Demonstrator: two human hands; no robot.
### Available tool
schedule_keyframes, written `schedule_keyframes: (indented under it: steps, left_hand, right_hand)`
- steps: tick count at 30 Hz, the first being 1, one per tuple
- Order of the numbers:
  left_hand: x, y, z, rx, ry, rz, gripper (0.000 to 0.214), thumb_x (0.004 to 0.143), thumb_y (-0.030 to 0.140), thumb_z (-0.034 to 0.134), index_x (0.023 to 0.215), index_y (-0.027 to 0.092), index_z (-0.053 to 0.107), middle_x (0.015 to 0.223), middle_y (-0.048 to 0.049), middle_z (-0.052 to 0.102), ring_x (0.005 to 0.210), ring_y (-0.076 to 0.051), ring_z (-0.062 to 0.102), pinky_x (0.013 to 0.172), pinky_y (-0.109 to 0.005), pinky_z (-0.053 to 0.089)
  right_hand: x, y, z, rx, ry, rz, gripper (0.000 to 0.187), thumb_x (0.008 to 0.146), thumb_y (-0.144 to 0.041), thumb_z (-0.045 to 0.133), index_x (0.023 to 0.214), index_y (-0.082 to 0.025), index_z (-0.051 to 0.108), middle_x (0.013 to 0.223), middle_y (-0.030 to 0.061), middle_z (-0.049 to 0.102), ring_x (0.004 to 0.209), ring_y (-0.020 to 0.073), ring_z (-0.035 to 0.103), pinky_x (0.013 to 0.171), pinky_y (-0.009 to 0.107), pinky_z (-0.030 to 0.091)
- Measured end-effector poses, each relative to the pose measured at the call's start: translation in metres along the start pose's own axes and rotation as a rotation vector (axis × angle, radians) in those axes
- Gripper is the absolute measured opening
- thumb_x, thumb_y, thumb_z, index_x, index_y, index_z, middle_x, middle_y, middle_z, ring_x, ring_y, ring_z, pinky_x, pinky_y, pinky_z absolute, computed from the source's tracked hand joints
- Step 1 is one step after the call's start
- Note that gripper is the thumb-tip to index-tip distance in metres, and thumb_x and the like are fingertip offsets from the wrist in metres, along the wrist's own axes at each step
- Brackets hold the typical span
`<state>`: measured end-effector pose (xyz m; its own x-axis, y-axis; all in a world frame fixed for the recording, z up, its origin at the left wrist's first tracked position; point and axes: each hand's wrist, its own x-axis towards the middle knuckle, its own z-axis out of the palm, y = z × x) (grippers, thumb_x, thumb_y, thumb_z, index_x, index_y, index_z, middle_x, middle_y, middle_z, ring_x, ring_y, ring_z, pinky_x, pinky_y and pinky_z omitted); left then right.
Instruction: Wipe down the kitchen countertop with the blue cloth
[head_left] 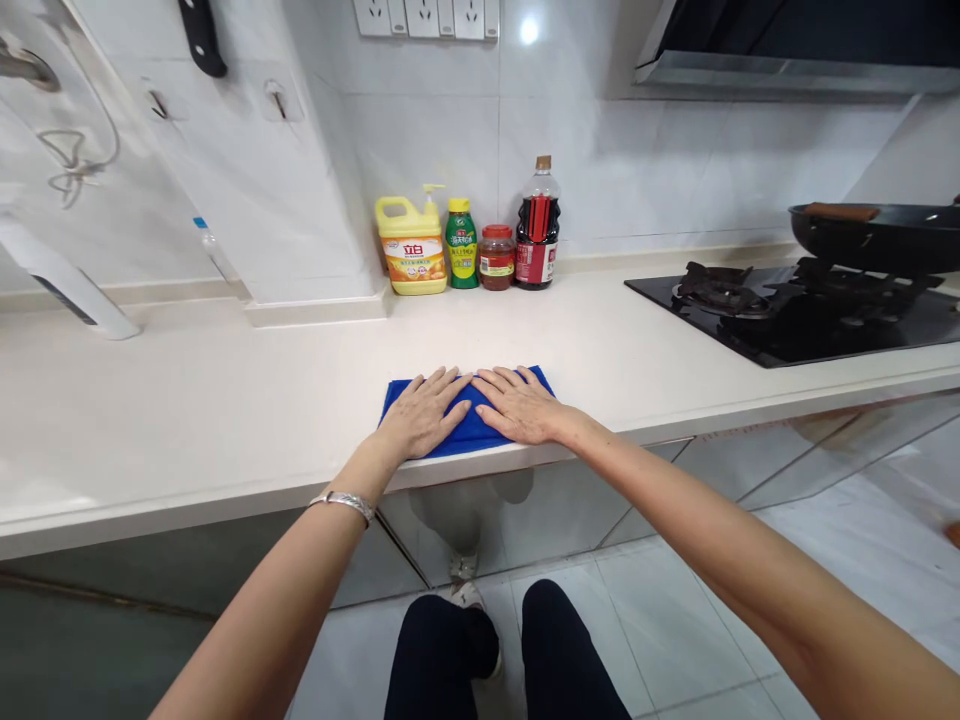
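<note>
A folded blue cloth [469, 428] lies flat at the front edge of the white countertop [300, 390]. My left hand [424, 412] rests palm down on the cloth's left part, fingers stretched out and pointing away from me. On its right part lies my right hand [519, 405], also flat with fingers spread. The two hands nearly meet at the fingertips near the cloth's far edge. Neither hand grips anything. A silver bracelet [349, 502] circles my left wrist.
Against the wall stand a yellow detergent jug [412, 250], a green sauce bottle [461, 245], a red-lidded jar [496, 258] and a dark soy sauce bottle [538, 225]. To the right, a black gas stove [787, 330] carries a wok [885, 240]. A white device [71, 275] leans at left.
</note>
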<state>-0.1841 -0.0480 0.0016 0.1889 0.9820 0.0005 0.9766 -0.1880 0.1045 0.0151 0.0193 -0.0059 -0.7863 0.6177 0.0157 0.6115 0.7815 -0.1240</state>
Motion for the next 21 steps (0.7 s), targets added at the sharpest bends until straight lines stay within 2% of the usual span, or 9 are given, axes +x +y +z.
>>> schedule_keyframes:
  steps: [5,11,16,21]
  left_hand:
    - [0.009,-0.024,0.000,-0.068,-0.028,0.040,0.071,0.100,0.060,0.020,0.160,0.024,0.029,0.168,-0.0050,0.024,0.156,-0.023,0.018,0.129,-0.047,0.011]
    - [0.015,-0.055,-0.003,-0.064,-0.018,0.024,0.070,0.099,0.057,0.021,0.159,0.023,0.033,0.168,-0.0057,0.024,0.156,-0.023,0.018,0.129,-0.046,0.012]
    - [0.019,-0.062,0.002,-0.041,0.014,-0.064,0.066,0.101,0.055,0.022,0.159,0.025,0.031,0.167,-0.0042,0.027,0.156,-0.024,0.021,0.129,-0.047,0.014]
    - [0.028,-0.065,0.004,-0.017,0.023,-0.114,0.066,0.102,0.053,0.021,0.159,0.023,0.031,0.167,-0.0050,0.027,0.155,-0.025,0.021,0.129,-0.048,0.015]
  right_hand:
    - [0.012,-0.003,-0.002,-0.004,-0.022,-0.020,0.070,0.103,-0.053,0.019,0.162,-0.017,0.026,0.170,0.0084,0.023,0.155,0.0311,0.020,0.127,0.058,0.012]
    - [0.040,-0.016,0.000,0.010,-0.032,0.015,0.070,0.103,-0.051,0.017,0.163,-0.016,0.024,0.170,0.0077,0.022,0.155,0.0327,0.019,0.126,0.060,0.012]
    - [0.060,-0.015,0.002,0.000,-0.029,-0.009,0.070,0.102,-0.051,0.018,0.162,-0.016,0.025,0.170,0.0079,0.023,0.155,0.0321,0.021,0.126,0.059,0.014]
    - [0.081,-0.010,0.005,-0.010,-0.029,-0.003,0.069,0.102,-0.050,0.019,0.162,-0.018,0.026,0.170,0.0067,0.024,0.155,0.0310,0.021,0.126,0.059,0.015]
